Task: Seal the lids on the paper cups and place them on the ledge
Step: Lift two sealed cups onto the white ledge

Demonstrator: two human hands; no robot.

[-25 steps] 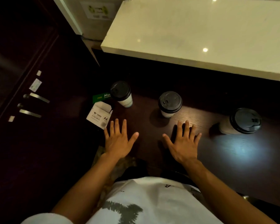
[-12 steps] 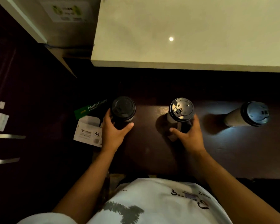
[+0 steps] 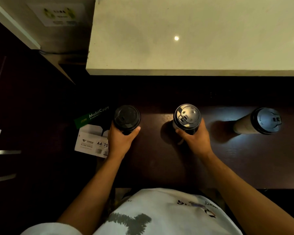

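Three paper cups with black lids stand in a row on the dark wooden table (image 3: 159, 167). My left hand (image 3: 120, 141) grips the left cup (image 3: 126, 117) around its side, just under the lid. My right hand (image 3: 194, 139) grips the middle cup (image 3: 187, 117) the same way. The right cup (image 3: 261, 121) stands alone, apart from both hands. Beyond the cups, higher up, lies the pale stone ledge (image 3: 193, 61), with no cup on it.
A white and green A4 paper box (image 3: 92, 139) sits left of my left hand, close to the table's left end. Dark cabinet fronts with metal handles (image 3: 5, 152) fill the far left. A dark gap separates the table from the ledge.
One second ago both hands lay flat and open on the table. They moved forward and closed round the left and middle cups. The view also shifted.
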